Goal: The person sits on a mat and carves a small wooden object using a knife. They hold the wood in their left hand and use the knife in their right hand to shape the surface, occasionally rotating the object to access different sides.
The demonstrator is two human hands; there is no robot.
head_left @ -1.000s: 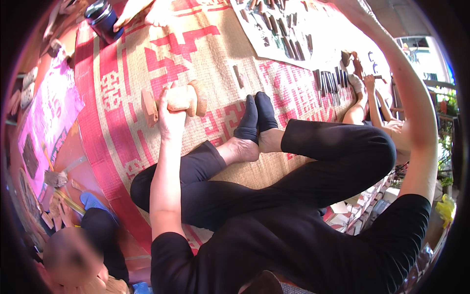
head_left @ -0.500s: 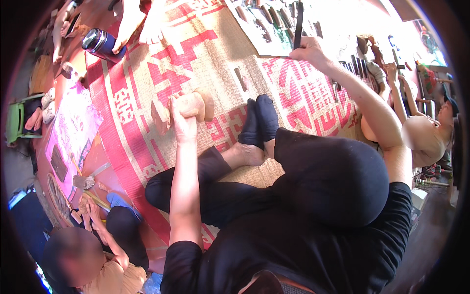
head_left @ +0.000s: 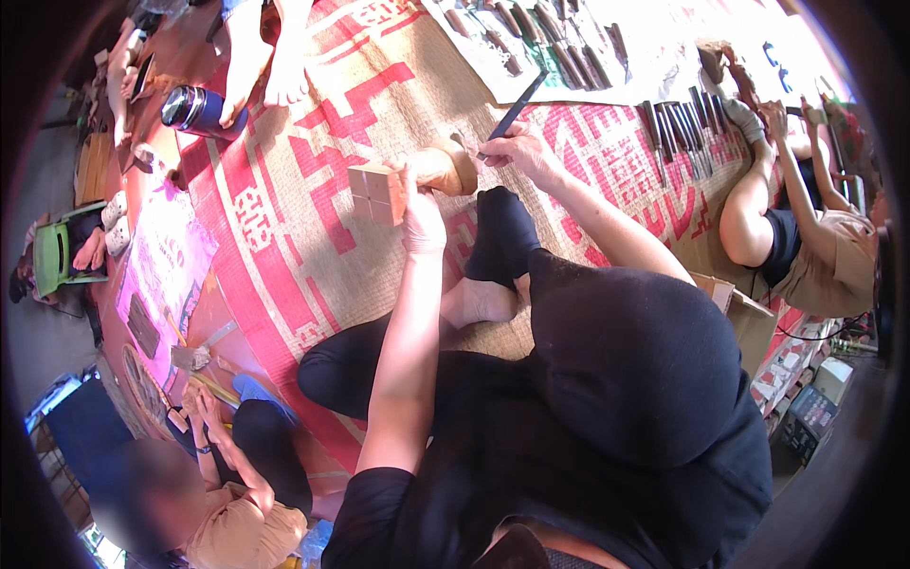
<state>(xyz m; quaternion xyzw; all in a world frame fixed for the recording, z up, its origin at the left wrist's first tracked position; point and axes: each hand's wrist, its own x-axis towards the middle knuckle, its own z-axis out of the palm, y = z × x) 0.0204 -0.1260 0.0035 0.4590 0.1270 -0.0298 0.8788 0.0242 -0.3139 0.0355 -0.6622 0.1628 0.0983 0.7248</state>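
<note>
1. Fingers of left hand (head_left: 424, 220) wrap wooden carving (head_left: 439, 171), upper middle of frame; forearm (head_left: 405, 341) nearly upright.
2. Carving's long axis tilts slightly, square base (head_left: 376, 194) leftward.
3. Right hand (head_left: 526, 152) grips dark tool (head_left: 519, 106), slanting toward upper right.

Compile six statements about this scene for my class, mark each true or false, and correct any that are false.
1. The left hand grips a carved wooden piece. True.
2. The right hand is empty. False: it holds a slim dark tool.
3. Lines cross on the flat end of the carved wooden piece. True.
4. The socks of the person holding the carved wooden piece are white. False: they are dark.
5. A row of tools lies on the patterned mat. True.
6. The flask near another person's bare foot is bright yellow. False: it is dark blue.
</note>
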